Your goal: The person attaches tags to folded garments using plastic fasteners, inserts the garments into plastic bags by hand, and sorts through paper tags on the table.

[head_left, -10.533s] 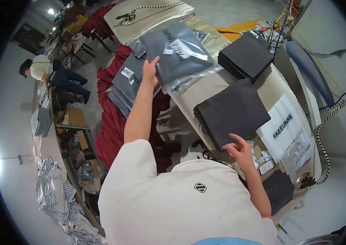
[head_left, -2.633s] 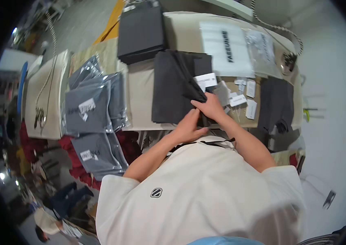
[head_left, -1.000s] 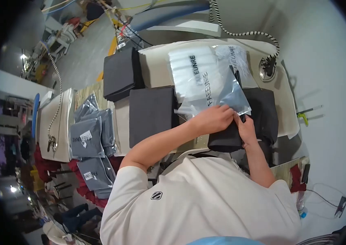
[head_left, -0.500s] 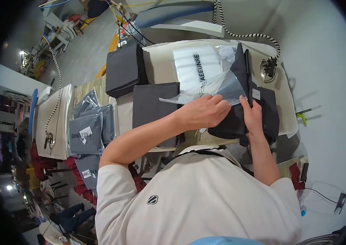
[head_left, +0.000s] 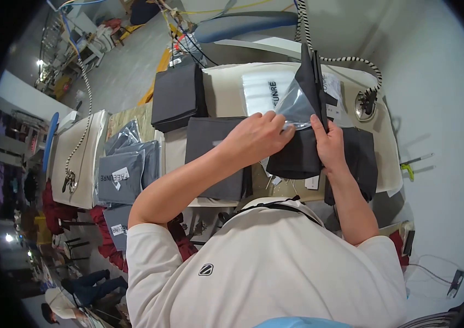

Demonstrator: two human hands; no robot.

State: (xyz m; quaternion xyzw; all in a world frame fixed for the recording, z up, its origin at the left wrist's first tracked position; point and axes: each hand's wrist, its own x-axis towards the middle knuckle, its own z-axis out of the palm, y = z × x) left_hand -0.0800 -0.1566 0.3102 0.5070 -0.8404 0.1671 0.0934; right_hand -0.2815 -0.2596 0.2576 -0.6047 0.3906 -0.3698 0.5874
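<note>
My left hand is closed, its fingers pinching the edge of a clear plastic bag. My right hand grips a folded dark garment, thumb on top, close to the bag's edge. The bag lies partly over the garment, whose upper end tilts up off the table. Behind it, flat clear bags with black lettering rest on the table. Beside my right wrist lies another dark garment. Under my left forearm is a folded dark stack.
A taller dark stack stands at the back left. Bagged garments lie further left. An iron with a striped cord rests at the table's right. White tags lie near the front edge. A person is at lower left.
The garment has been lifted and shifted left in my right hand, apart from the dark garment at right. My left hand has moved left and up slightly with the bag's edge.
</note>
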